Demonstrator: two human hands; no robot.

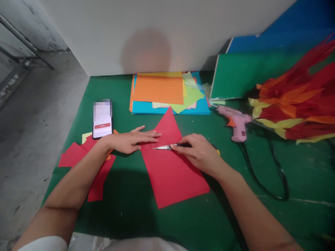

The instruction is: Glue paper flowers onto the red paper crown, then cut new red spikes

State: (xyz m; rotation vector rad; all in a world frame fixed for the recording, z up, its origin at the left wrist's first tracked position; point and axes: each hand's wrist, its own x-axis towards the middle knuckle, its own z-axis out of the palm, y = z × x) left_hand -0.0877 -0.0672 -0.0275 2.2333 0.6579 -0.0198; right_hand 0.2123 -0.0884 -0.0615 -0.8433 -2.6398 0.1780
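Observation:
A folded-looking red paper sheet (174,174) with a pointed top lies on the green table in front of me. My left hand (131,140) rests flat on its upper left edge, fingers stretched out and holding nothing. Closed around the dark handle of scissors (162,147) is my right hand (200,151). Their silver blades are together, lying over the red paper with the tip pointing left toward my left hand. A bit of yellow shows behind the right hand; most of the handle is hidden by my fingers.
Red paper scraps (98,181) lie under my left forearm, below a phone (102,120). Coloured sheets (158,90) are stacked against the white board (104,42). At right are a pink glue gun (237,120), its black cable (261,190), and red-orange paper flames (293,108) by a green panel (240,75).

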